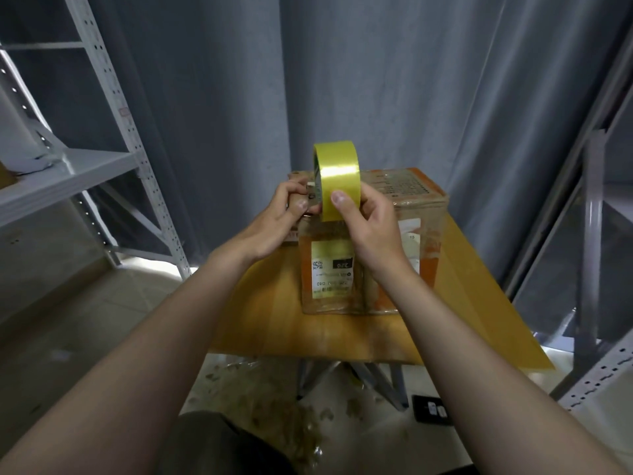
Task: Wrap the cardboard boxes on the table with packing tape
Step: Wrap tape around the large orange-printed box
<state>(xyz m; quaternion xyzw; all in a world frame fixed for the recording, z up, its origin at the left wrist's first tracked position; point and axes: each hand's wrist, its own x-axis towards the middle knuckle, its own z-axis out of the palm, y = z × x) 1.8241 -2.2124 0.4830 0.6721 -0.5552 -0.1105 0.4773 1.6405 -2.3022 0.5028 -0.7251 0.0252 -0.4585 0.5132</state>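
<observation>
Yellow tape roll (pixel 337 166): probably light, stiff. Holding rim with right hand (pixel 370 228), pinching side edge with left hand (pixel 277 221), above box (pixel 421 214). Glossy wrap, likely slippery; grip corners.

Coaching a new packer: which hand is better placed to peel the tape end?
Likely right: the right hand rests its thumb on the outer face of the yellow tape roll; the left hand pinches its rim.

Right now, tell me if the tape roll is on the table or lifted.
Lifted: left hand and right hand hold the tape roll on edge, clear of the table.
</observation>
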